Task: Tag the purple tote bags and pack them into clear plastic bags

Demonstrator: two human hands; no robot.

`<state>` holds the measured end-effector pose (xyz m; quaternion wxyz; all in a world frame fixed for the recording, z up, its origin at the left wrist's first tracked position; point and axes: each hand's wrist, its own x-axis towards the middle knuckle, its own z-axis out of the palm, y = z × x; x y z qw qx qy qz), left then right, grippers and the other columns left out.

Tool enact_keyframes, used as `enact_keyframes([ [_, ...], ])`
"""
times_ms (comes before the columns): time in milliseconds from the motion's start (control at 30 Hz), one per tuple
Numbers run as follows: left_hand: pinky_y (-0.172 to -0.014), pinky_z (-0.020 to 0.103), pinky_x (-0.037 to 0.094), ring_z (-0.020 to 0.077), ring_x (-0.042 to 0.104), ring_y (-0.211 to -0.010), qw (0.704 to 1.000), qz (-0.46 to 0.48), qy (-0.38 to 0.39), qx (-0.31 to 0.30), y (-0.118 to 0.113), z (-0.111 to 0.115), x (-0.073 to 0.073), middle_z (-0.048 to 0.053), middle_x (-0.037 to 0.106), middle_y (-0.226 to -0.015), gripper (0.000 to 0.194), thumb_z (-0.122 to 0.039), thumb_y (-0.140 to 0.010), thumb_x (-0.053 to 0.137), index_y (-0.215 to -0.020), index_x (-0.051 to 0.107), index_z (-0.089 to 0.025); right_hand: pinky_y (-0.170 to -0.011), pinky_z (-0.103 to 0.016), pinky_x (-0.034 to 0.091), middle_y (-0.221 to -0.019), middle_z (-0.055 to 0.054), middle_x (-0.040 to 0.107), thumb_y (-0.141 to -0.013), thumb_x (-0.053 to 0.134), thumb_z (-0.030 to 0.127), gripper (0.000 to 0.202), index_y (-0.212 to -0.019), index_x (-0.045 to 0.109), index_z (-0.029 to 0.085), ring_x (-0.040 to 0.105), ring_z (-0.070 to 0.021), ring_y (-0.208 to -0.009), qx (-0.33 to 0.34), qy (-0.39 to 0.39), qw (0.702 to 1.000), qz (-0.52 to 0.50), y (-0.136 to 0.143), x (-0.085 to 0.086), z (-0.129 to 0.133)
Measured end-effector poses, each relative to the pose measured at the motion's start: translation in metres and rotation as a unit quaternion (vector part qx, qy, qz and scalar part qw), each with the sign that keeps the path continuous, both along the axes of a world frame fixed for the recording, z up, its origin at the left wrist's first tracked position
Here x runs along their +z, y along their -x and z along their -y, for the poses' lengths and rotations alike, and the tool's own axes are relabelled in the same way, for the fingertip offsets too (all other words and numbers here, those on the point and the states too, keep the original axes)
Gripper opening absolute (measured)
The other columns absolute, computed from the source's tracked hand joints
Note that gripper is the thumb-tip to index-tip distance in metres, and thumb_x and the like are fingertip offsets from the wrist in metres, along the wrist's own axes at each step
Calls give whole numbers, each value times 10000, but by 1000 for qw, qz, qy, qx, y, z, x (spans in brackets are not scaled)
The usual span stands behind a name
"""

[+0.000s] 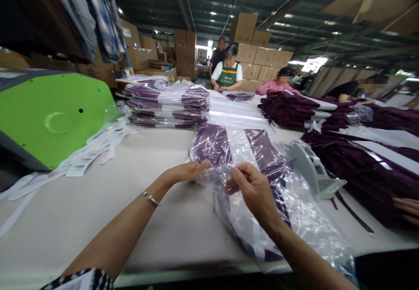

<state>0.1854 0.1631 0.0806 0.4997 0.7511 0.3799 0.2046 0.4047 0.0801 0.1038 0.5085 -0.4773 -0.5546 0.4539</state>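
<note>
From the head camera, we are working over a plastic-wrapped purple garment [211, 143] lying on the pale table [153, 154], in front of stacked packages [168, 102]. Our right hand [253, 187] is pinching the clear film [314, 220] between thumb and fingers; our left hand [190, 171] is reaching in unclenched, fingers outstretched. We are judging the bundle light, floppy and slippery, its thin film tearable, and favoring a hold through film and cloth together.
</note>
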Motion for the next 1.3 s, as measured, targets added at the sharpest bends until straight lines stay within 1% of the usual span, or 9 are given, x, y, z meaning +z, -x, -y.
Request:
enact_keyframes([
  [100,-720,298,522,194,667,-709,999,3,53,-10,13,-8,-11,71,747,-766,759,-718,-942,212,-791,711,-167,-538,-311,579,-683,-14,690,-809,688,501,325,-803,576,195,682,-190,-591,-42,51,998,2,-30,-21,-42],
  [200,-693,271,476,177,637,-700,998,-15,52,23,25,-11,-20,42,713,-751,553,-655,-916,442,-762,664,-173,-516,-274,516,-613,7,646,-816,646,463,286,-737,593,194,629,-164,-545,-43,68,991,108,-53,-51,-69],
  [300,-610,243,396,139,556,-608,994,-65,26,87,26,-12,-30,-15,639,-654,407,-568,-852,601,-727,620,-182,-536,-247,439,-598,19,623,-845,605,427,285,-678,614,196,576,-137,-545,-46,38,967,250,-64,-71,-78],
  [400,-588,248,359,138,525,-587,982,-111,-4,152,18,-9,-37,-31,591,-614,386,-541,-865,566,-700,589,-193,-590,-245,405,-637,23,650,-859,597,398,255,-697,650,208,587,-137,-607,-45,2,941,335,-67,-74,-80],
  [567,-690,313,369,200,574,-729,899,-315,-213,217,-2,0,-30,8,622,-732,253,-382,-905,517,-716,572,-222,-597,-254,360,-667,10,686,-852,599,364,217,-717,680,215,596,-141,-613,-37,15,912,409,-71,-66,-86],
  [667,-853,382,385,249,586,-932,859,-322,-332,221,-24,-1,-21,49,652,-922,134,-298,-905,544,-810,601,-223,-605,-259,355,-670,5,684,-856,586,366,236,-701,671,211,597,-145,-623,-29,20,912,408,-74,-65,-89],
  [933,-1086,458,325,241,584,-1053,903,-241,-305,185,-94,-25,-36,31,664,-1023,167,-350,-830,723,-868,615,-230,-574,-243,334,-651,25,654,-841,614,356,176,-739,642,215,566,-128,-590,-43,24,927,371,-82,-76,-89],
  [1167,-1115,516,301,264,568,-1172,916,-217,-265,208,-104,-30,-43,62,655,-1159,200,-309,-817,721,-689,603,-211,-564,-241,310,-653,15,650,-848,633,375,188,-758,630,210,535,-119,-562,-66,25,907,416,-87,-79,-97],
  [1300,-1146,555,258,279,552,-1222,918,-217,-248,223,-106,-30,-43,72,658,-1182,210,-301,-826,697,-665,596,-209,-571,-251,344,-644,15,646,-855,628,357,155,-791,643,217,558,-135,-570,-96,14,910,402,-109,-65,-88],
])
